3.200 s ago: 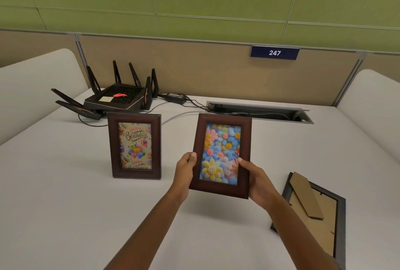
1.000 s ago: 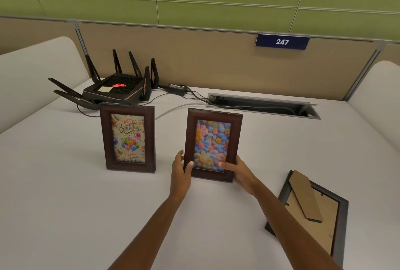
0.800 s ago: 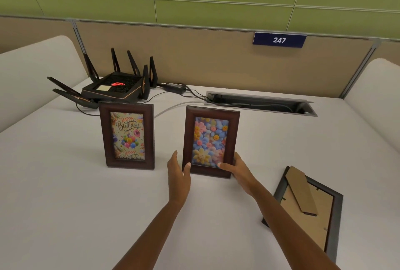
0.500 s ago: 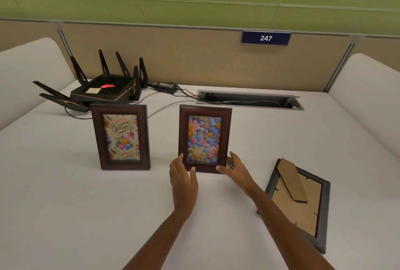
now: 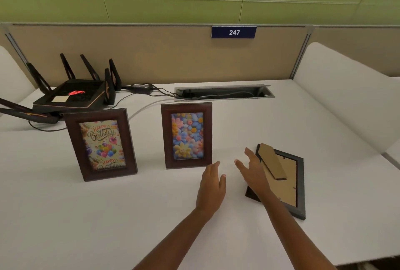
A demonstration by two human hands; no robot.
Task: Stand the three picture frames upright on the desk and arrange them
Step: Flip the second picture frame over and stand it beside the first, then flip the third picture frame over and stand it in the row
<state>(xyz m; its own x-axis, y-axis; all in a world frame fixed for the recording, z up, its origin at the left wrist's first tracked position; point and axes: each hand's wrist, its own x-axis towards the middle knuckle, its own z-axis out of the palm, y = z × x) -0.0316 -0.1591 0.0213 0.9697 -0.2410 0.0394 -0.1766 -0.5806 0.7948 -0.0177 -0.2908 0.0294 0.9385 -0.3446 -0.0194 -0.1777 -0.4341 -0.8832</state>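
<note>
Lying flat by right hand (image 5: pixel 252 172), black frame (image 5: pixel 289 190)

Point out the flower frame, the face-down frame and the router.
flower frame (image 5: pixel 187 135), head view, on its picture.
face-down frame (image 5: pixel 286 190), head view, on its backing board.
router (image 5: pixel 71 96), head view, on its top.

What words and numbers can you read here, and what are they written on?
"247": white number on the blue sign on the partition.
"HAPPY Birthday": on the card in the left picture frame.
"HAPPY": again at that card's bottom; the word under it is cut off.
The router: red logo and pale sticker, nothing readable.
The flower picture frame and face-down frame: no words.
</note>
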